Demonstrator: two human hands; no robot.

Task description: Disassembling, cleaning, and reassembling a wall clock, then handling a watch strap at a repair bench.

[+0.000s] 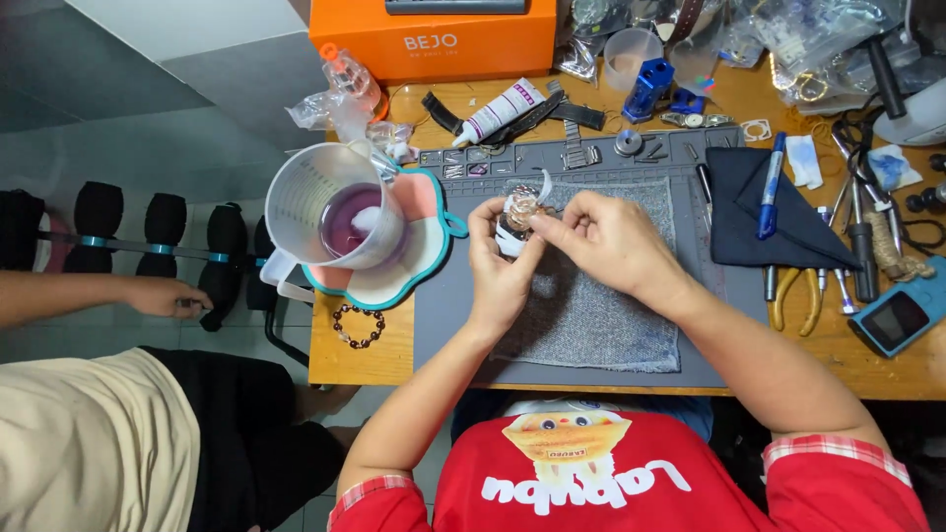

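Nearest the camera is the person's red printed shirt point(581, 473), and above it both forearms reach over a grey work mat point(443, 296) to a grey cloth point(591, 305), where the left hand point(498, 261) is closed around a small wristwatch point(520, 212) and the right hand point(601, 236) pinches it from the other side with fingertips point(542, 225) touching it. Just left of the hands a clear measuring jug point(330, 212) with purple liquid stands on a teal-rimmed coaster point(414, 271), a bead bracelet point(357, 326) lies below it on the wooden table point(355, 355), yellow-handled pliers point(798, 296) and a blue pen point(771, 187) lie to the right, and another person's hand point(168, 296) rests beside the table at far left.
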